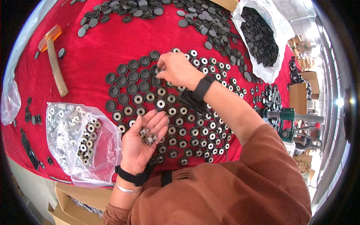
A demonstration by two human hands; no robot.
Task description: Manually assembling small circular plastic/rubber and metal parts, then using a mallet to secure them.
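Red tabletop [90, 75]: left of the wide left hand [132, 150] cradling bearings [149, 140], a clear bag [107, 139] holds more; beyond the right hand [180, 69], grip unclear, a white bag [265, 72] holds black caps [258, 37].

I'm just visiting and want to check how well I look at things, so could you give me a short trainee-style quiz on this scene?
1. True or false: the left hand is turned palm down.
2. Which tool lies on the red cloth at the picture's upper left?
A) a screwdriver
B) a mallet
C) a pair of pliers
3. Fill in: the open white bag at the upper right holds many ____.

Key:
1. False: it is palm up, with shiny metal rings resting in it.
2. B
3. black discs
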